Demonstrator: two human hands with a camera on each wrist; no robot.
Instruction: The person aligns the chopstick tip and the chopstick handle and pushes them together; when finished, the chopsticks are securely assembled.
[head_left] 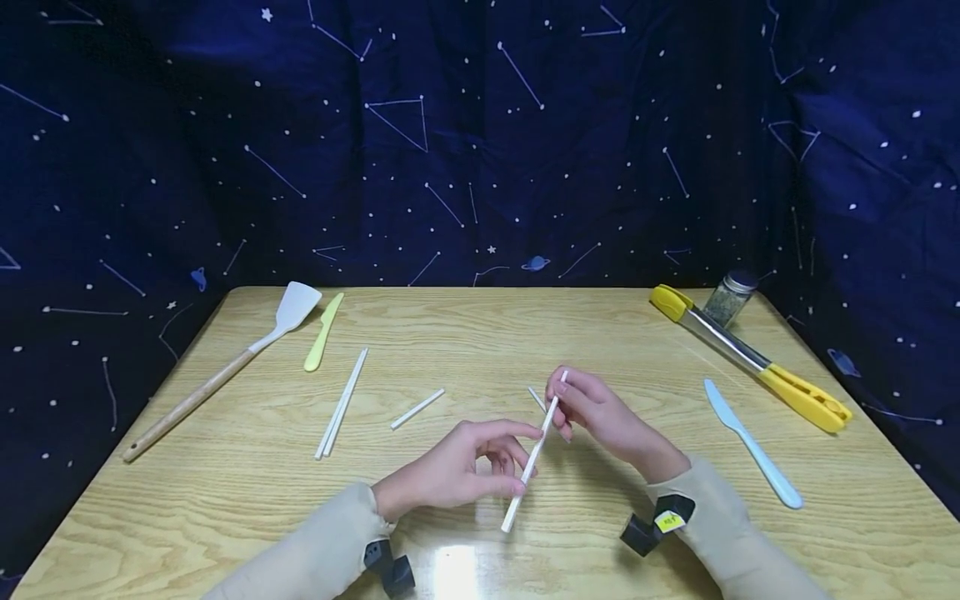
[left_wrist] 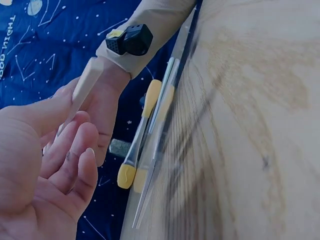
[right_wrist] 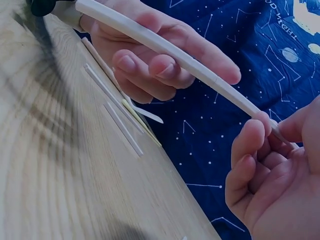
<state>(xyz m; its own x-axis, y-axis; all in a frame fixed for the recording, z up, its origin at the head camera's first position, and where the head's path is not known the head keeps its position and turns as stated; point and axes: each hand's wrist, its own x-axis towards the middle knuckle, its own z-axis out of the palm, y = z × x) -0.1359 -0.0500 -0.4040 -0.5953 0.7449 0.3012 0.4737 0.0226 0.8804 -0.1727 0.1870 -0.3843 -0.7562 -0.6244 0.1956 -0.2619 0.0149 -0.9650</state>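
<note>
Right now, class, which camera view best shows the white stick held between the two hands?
The head view: the white stick shows end to end, right hand pinching its top, left hand gripping lower down. The right wrist view shows most of its length close up, including the pinch. The left wrist view shows only a blurred stretch.

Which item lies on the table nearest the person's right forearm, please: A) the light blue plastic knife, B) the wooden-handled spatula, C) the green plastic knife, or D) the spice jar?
A: in the head view the light blue plastic knife lies just beside the right sleeve, while the right hand pinches the upper end of the white stick, which the left hand grips lower down.
</note>
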